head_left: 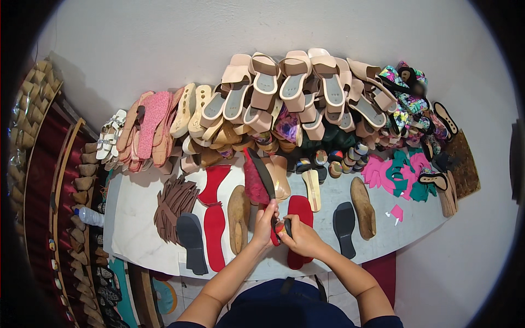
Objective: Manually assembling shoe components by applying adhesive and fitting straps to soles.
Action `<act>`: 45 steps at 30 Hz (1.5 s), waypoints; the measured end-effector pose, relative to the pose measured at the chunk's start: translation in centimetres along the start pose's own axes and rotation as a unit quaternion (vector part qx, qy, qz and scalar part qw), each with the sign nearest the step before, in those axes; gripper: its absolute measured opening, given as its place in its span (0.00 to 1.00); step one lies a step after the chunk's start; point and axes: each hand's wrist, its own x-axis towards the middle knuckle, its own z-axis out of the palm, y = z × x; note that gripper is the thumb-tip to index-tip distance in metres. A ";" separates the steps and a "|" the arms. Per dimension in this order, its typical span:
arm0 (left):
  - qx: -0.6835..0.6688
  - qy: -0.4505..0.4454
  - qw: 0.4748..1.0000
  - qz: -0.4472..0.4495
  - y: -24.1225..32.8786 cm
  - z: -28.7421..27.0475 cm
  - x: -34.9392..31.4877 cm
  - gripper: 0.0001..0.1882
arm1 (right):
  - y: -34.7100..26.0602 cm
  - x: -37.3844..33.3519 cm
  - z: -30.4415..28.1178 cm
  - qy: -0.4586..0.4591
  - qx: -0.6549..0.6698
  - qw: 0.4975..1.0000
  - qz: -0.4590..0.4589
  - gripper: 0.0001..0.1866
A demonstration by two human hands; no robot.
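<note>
Apparently mid-assembly: red shoe (256,183) with a dark sole edge, held over the near middle of the table (399,227), long end slanting away from the body. Left hand (265,223) wrapped around its near end, pinching it; right hand (302,236) closed about a small dark-and-orange piece (281,226) right by that end. Contact or join between the two: cannot tell. Judged by eye, red covering and sole already together; small piece perhaps not fixed. Close by, parts lying separate, so likely unassembled: left red insole (215,240), right red insole (299,210), left dark sole (191,243), right dark sole (343,229), red cut piece (215,183). Two wooden lasts, left last (239,218) and right last (363,210), carry no upper. Farther out, pale pink sandals (295,82) heaped along the wall, seemingly complete.
</note>
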 end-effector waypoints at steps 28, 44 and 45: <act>-0.115 -0.007 0.993 0.040 -0.1 0.8 -0.8 0.26 | 2.1 -0.5 2.8 0.179 0.308 0.934 0.014 0.38; -0.238 -0.105 0.966 -0.019 4.0 -1.5 2.0 0.56 | 2.3 -2.6 4.6 -0.078 0.714 0.687 0.111 0.33; -0.266 -0.148 0.952 -0.026 4.5 -1.5 2.6 0.56 | 2.1 -2.8 4.5 -0.084 0.713 0.686 0.120 0.32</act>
